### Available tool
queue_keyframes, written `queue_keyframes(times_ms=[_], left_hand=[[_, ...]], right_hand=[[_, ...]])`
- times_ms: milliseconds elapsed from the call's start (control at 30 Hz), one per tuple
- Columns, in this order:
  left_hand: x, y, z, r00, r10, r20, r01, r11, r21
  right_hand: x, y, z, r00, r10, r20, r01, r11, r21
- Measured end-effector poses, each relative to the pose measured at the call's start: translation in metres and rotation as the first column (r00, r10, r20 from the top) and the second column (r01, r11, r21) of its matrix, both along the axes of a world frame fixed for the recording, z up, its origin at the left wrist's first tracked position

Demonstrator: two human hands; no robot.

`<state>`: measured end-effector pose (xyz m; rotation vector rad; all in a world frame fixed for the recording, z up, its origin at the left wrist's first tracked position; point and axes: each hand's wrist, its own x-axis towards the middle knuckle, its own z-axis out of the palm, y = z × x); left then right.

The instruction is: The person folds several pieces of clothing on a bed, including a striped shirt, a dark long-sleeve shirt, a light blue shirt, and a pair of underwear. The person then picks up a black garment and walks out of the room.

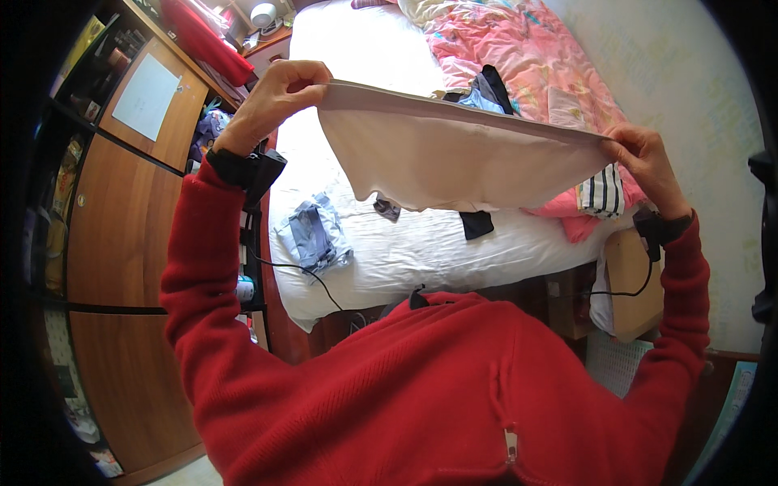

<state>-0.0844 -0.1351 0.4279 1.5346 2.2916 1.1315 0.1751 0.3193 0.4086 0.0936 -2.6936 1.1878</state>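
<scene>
Centrally, a wide piece of thin beige-grey cloth point(454, 158) with a darker grey band along its top edge is stretched between a person's two bare hands, out in front of the chest and over the bed. The left hand point(271, 101) is nearly closed, its thumb and bent fingers pinching the cloth's upper left corner. The right hand point(651, 166) is closed in a similar pinch on the upper right corner, which sits lower, so the top edge slopes down to the right. Between them the band is drawn almost straight, while the rest hangs in a loose sheet with a wavy lower edge; whether that edge touches anything is hard to tell. Both arms are raised in ribbed red sleeves, and each wrist wears a black strap with a small device. Below and beyond the cloth lies a bed with a rumpled white sheet point(405, 255). On it, to the left, rests a crumpled light blue garment point(314, 235); nearer the middle are a small bunched dark grey cloth point(387, 208) and a flat black cloth point(477, 225), partly hidden by the hanging fabric. Near the right hand, a black-and-white striped cloth point(601, 194) lies against a pink patterned quilt point(527, 53). Tall brown wooden cabinet doors point(121, 219) stand at the far left.
</scene>
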Motion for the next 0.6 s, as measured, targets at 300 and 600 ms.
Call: queue_keyframes(times_ms=[300,600], left_hand=[[-0.005,0.018,-0.061,0.939,0.141,0.314,-0.160,0.987,0.035],[0.000,0.041,-0.082,0.776,0.061,0.628,-0.221,0.959,0.180]], right_hand=[[-0.027,0.009,-0.063,0.992,-0.103,0.072,0.120,0.951,-0.284],[-0.022,0.004,-0.088,0.982,-0.142,0.125,0.187,0.835,-0.518]])
